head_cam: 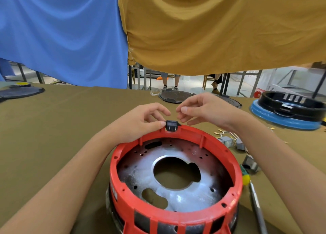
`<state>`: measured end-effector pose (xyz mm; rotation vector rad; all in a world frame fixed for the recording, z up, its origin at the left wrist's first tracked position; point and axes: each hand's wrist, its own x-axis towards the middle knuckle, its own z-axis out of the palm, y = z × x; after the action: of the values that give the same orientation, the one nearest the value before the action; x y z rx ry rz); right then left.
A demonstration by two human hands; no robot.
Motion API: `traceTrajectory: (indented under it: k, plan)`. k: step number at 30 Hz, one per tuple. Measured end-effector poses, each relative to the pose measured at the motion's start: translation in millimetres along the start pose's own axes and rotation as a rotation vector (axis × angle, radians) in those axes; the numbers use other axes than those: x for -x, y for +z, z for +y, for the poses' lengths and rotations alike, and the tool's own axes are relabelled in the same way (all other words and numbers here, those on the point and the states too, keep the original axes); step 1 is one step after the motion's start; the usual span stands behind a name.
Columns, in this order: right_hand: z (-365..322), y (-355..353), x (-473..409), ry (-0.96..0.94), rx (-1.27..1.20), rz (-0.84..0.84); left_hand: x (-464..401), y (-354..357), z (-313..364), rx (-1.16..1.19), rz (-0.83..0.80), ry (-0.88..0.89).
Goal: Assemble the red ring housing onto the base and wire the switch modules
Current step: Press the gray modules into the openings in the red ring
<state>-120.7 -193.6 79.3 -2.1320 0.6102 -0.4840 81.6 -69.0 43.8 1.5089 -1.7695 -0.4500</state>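
Blue cloth [61, 36] and mustard cloth [220, 31] are hung behind an olive-covered table [53, 128] (a blue-rimmed black housing [289, 110] is set far right).

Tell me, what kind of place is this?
Probably a small assembly workshop. A red ring housing with a black switch module sits on a cloth-covered table, loose connectors and wires lie nearby, and a similar black and blue unit waits beyond.
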Motion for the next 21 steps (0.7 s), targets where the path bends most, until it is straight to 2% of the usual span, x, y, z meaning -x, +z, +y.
traceTrajectory:
  k: [4,7,12,21]
  plan:
    - [1.6,7.4,-0.3,0.033,0.134,-0.061,1.5,-0.6,9.3,-0.143,0.051,0.066]
    - [2.0,13.3,-2.5,0.038,0.158,-0.053,2.5,-0.8,11.1,-0.158,0.087,0.078]
    - [5.5,19.3,-4.8,0.05,0.128,-0.016,2.5,0.9,10.7,-0.141,0.117,0.077]
    - [9.0,25.3,-5.8,0.098,-0.014,-0.025,1.5,0.4,10.1,-0.079,0.067,0.056]
